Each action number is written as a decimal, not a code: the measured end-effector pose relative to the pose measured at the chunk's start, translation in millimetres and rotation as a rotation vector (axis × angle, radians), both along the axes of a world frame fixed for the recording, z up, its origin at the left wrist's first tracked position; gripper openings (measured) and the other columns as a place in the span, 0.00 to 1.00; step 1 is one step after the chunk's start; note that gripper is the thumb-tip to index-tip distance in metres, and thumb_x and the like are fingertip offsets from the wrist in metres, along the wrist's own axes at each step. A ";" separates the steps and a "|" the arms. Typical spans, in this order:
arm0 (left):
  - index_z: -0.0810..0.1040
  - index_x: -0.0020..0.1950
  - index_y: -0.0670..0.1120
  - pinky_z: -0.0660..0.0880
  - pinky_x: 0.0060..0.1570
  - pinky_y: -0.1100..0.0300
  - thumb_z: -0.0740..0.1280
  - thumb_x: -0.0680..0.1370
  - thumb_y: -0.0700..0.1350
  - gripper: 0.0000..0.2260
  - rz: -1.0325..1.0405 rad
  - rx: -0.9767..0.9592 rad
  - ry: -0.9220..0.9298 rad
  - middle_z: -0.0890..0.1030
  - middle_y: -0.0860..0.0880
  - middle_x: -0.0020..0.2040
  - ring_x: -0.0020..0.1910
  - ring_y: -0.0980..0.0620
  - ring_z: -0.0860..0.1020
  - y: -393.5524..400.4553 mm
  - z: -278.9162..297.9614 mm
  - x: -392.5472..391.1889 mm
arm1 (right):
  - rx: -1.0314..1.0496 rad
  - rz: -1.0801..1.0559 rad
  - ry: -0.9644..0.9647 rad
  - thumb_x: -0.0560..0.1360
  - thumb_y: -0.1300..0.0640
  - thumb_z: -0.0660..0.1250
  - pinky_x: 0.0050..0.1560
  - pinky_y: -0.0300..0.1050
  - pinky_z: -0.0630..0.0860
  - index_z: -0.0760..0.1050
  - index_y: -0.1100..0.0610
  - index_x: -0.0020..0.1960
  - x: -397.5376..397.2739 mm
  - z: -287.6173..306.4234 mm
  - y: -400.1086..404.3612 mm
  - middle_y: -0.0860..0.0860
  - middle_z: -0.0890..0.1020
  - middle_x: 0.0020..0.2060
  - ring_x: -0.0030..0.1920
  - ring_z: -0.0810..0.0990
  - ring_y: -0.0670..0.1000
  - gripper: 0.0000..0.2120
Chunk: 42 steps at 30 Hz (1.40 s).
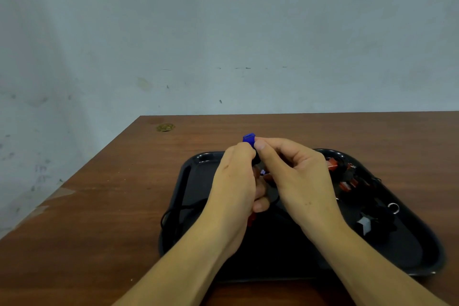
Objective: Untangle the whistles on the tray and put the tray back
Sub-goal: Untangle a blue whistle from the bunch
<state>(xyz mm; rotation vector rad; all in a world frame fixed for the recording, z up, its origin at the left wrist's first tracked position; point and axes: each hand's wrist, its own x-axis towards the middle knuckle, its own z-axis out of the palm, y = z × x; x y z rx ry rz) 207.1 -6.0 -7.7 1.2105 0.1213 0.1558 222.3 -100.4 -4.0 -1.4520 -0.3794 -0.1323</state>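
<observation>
Two bare forearms come in from the near edge at 6 o'clock and meet over the middle of a black, shallow plastic tray with rounded corners (198,181), which lies flat on the brown wooden desk (99,218). The left hand (236,181) is seen from the back, its fingers curled inward; the right hand (298,176) sits just beside it at 3 o'clock, also curled. The two hands touch at their far tips, and together they pinch a small blue plastic whistle (249,138), held up above the tray. Only the whistle's far end shows, poking out at 12 o'clock from the fingertips; the rest is hidden between the hands. A sliver of red shows under the left hand; what it is cannot be told.

A thin black cord (171,213) loops over the tray's left rim at 9 o'clock of the hands and trails toward them. On the right half of the tray, at 3 o'clock of the right hand, lie a grey plastic whistle (364,223) and a small metal key ring (393,207). Farther back, at 2 o'clock, sits a cluster of red plastic whistles (346,176) with dark cords running among them; how they cross is too blurred to tell.

Beyond the tray, at 11 o'clock near the desk's far left corner, is a round brass-coloured mark (165,127). Behind the desk stands a pale, scuffed grey wall (223,32).
</observation>
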 end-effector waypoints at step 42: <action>0.67 0.27 0.52 0.57 0.26 0.56 0.57 0.83 0.52 0.23 0.040 0.054 -0.132 0.64 0.50 0.23 0.24 0.51 0.60 1.5 1.7 2.9 | 0.301 0.084 0.272 0.79 0.58 0.67 0.23 0.41 0.71 0.86 0.54 0.51 -4.7 -0.1 14.1 0.51 0.81 0.29 0.26 0.76 0.47 0.09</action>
